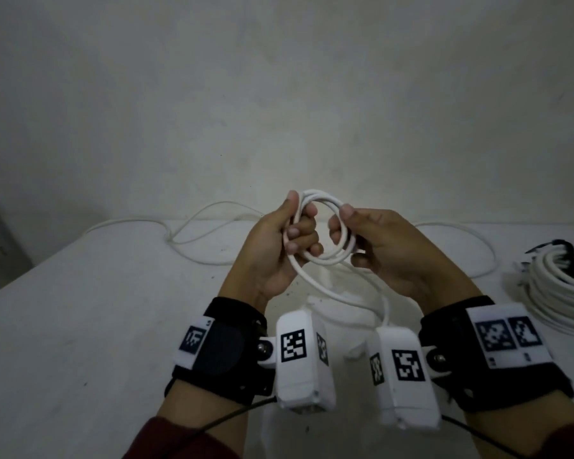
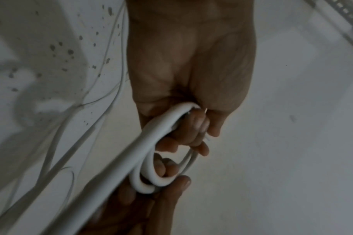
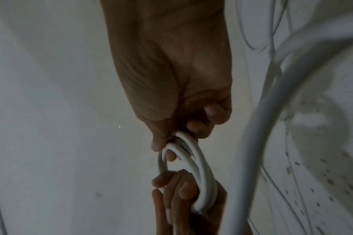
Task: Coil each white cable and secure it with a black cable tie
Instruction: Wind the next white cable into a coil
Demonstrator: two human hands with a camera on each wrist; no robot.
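Observation:
A small coil of white cable (image 1: 322,197) is held up between both hands above the white table (image 1: 80,293). My left hand (image 1: 292,233) grips the coil's left side, thumb up and fingers curled through the loops. My right hand (image 1: 348,233) pinches the right side with thumb and curled fingers. A loose length of the same cable (image 1: 342,294) hangs from the coil toward the table. The left wrist view shows the coil (image 2: 147,178) with fingers of both hands in it. In the right wrist view the loops (image 3: 195,160) run from one hand to the other.
More white cable (image 1: 196,223) lies in loose curves along the table's far edge by the wall. At the right sits a bigger coiled white cable (image 1: 557,286) with a black tie (image 1: 569,251) around it. The table's left edge drops off at the left.

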